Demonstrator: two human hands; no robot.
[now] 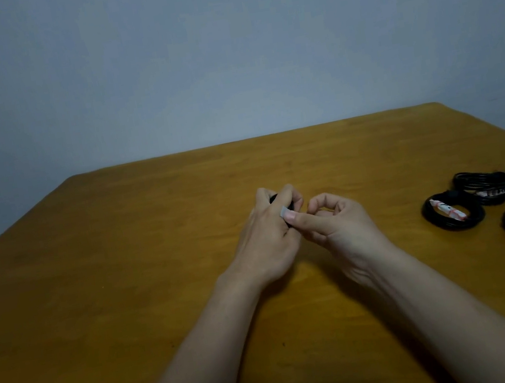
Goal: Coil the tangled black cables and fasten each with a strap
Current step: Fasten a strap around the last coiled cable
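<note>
L hand is curled tight round a small black cable coil. The coil is mostly hidden, w/ only bits showing between the fingers. It's held just above the table, approx mid-table and a bit nearer the far edge.

R hand is right beside it, touching. Its thumb tip pins the end of a white strap onto the coil. The other fingers are curled in w/ nothing seen in them, index tip apart from the thumb. Can't tell how far round the strap goes.

Both forearms are bare and come in from the near edge.

By the table's right edge, well apart from the hands, lie four finished coils, close together. Three show white-and-red bands; the far one's band is unclear, and the edge-most are partly cut off.

Behind the far edge is a plain grey-blue wall.
</note>
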